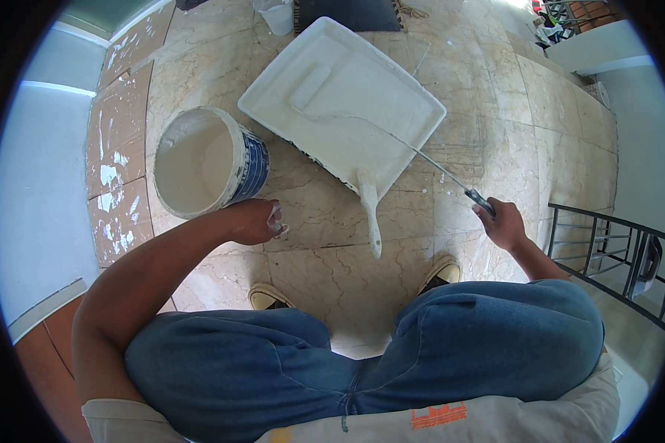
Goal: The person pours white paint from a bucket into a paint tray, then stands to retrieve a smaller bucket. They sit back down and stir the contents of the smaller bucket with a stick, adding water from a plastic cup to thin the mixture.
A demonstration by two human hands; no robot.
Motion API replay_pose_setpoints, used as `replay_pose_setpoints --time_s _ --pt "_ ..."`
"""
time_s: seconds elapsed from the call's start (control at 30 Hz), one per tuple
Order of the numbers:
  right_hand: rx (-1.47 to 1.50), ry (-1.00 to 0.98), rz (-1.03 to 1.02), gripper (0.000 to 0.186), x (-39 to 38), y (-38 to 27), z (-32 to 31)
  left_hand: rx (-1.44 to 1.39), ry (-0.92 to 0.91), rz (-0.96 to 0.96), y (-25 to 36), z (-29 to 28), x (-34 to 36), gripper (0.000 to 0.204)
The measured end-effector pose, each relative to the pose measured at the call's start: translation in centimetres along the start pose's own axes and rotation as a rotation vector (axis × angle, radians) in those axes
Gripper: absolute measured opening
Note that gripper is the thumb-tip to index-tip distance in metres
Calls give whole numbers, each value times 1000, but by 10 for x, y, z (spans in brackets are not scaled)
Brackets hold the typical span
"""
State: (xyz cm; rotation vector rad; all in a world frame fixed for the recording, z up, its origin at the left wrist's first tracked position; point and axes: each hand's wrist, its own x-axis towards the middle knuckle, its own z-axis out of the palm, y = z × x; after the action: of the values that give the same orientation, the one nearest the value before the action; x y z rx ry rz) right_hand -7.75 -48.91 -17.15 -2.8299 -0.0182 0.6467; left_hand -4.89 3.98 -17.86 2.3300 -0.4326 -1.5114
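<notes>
My right hand [503, 224] is closed round the dark grip of a paint roller [474, 196]. Its thin wire frame reaches across a white paint tray [267, 83], and the roller head lies in the pale paint at the tray's left part. My left hand [257, 221] is curled closed beside a paint bucket [253, 170], with whitish smears on the fingers; what it holds, if anything, I cannot make out. The bucket has a blue label and contains creamy white paint. A paint-coated brush [373, 218] rests over the tray's near edge, handle toward me.
Paint-spattered cardboard [118, 177] runs along the left wall. At the far side stand a small white pail [275, 16] and a dark panel [347, 13]. A black metal rack [606, 255] is at the right. My shoes [442, 272] are on the marbled tile floor.
</notes>
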Motion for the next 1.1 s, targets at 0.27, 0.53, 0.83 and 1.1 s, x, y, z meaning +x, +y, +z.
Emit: replay_pose_setpoints --time_s 0.27,0.53,0.83,1.1 --pt "162 95 -68 42 -30 69 -3 17 -24 -2 15 -4 3 53" --pt "110 101 38 49 -67 138 14 24 -12 41 10 -1 9 51" --pt "6 27 95 53 -19 85 -4 49 10 19 8 -2 4 52" --pt "-10 79 38 55 22 7 -19 27 22 3 5 -2 -6 53"
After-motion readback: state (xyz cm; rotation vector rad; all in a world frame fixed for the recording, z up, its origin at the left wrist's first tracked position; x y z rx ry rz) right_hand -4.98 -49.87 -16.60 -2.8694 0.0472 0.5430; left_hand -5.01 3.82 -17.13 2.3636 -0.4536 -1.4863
